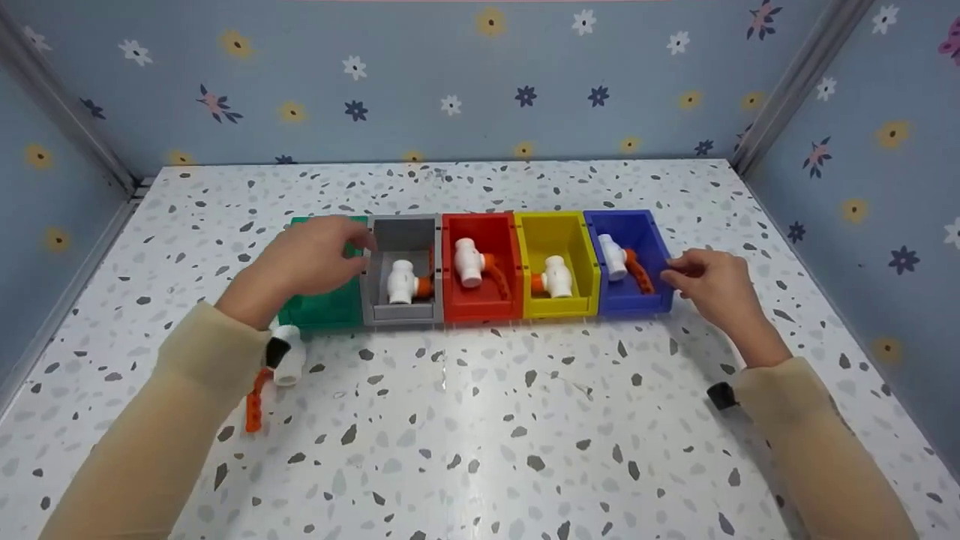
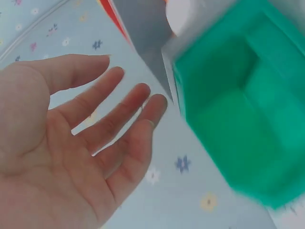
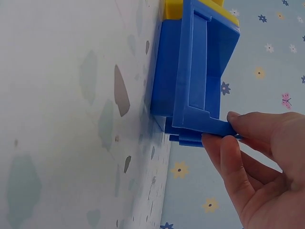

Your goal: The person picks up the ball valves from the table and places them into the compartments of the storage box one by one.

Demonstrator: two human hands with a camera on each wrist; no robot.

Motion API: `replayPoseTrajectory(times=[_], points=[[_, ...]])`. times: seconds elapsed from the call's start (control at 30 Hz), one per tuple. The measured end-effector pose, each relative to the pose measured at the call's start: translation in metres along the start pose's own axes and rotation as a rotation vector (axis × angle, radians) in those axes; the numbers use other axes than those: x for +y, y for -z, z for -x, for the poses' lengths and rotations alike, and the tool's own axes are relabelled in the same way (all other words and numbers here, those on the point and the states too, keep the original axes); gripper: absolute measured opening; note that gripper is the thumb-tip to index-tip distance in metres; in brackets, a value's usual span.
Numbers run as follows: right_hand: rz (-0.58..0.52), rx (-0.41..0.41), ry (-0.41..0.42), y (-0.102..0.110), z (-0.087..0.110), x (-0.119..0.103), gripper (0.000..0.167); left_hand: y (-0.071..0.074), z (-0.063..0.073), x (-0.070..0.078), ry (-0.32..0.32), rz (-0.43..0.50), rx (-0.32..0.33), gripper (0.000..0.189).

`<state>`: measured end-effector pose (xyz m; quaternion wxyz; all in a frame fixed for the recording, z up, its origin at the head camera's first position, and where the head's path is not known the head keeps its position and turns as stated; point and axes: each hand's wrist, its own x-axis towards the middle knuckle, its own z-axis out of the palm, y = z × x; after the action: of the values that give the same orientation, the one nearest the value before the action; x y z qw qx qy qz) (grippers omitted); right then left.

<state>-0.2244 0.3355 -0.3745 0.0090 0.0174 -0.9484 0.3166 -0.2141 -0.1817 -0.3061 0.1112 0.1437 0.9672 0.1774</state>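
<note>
My left hand is over the green bin, its fingers relaxed and nothing in them. In the left wrist view the inside of the green bin shows bare. With thumb and fingers, my right hand pinches the side rim of the blue bin. A white ball valve with an orange handle lies in that blue bin. Partly behind the left sleeve, another ball valve lies on the table in front of the green bin.
Grey, red and yellow bins fill the row between green and blue, each with one white and orange ball valve in it. Flowered panels wall the speckled table at the back and sides.
</note>
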Motion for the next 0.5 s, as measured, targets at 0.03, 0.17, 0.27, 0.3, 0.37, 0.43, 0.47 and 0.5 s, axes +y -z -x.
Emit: replayPoseTrajectory(times=[0.03, 0.17, 0.27, 0.3, 0.37, 0.43, 0.47, 0.5], points=[[0.002, -0.001, -0.005, 0.001, 0.0, 0.0, 0.029, 0.002, 0.005, -0.004, 0.001, -0.006, 0.005, 0.031], [0.002, -0.005, -0.016, 0.002, -0.001, 0.0, 0.028, 0.005, 0.026, -0.021, 0.017, -0.011, 0.017, 0.031], [-0.008, -0.011, -0.023, 0.002, -0.002, 0.001, 0.028, 0.001, 0.04, -0.033, 0.024, -0.028, 0.009, 0.031], [-0.01, -0.013, -0.025, 0.002, -0.002, 0.0, 0.028, -0.001, 0.045, -0.037, 0.029, -0.034, 0.001, 0.031], [-0.015, -0.016, -0.028, 0.002, -0.002, 0.0, 0.028, -0.006, 0.054, -0.044, 0.035, -0.051, -0.013, 0.031], [-0.021, -0.014, -0.023, 0.001, -0.002, 0.001, 0.028, -0.011, 0.061, -0.05, 0.043, -0.065, -0.027, 0.031], [-0.022, -0.012, -0.02, 0.001, -0.002, 0.001, 0.028, -0.014, 0.065, -0.053, 0.045, -0.076, -0.032, 0.031], [-0.024, -0.009, -0.021, 0.001, -0.001, 0.0, 0.028, -0.016, 0.069, -0.055, 0.048, -0.083, -0.04, 0.032]])
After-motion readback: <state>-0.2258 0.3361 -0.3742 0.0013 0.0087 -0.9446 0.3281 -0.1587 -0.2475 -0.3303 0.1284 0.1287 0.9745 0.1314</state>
